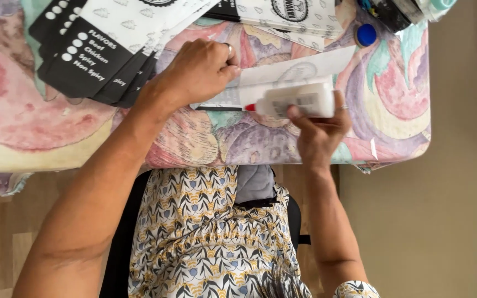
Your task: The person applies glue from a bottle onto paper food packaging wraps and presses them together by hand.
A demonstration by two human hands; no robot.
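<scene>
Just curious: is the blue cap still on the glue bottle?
No: the glue bottle in the right hand shows a bare red tip; a blue cap lies apart.

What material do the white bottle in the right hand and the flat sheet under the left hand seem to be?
White bottle: probably plastic, smooth and slightly glossy, with a red nozzle tip.
Flat sheet: likely paper or thin card, matte white, lying flat with a printed design.
</scene>
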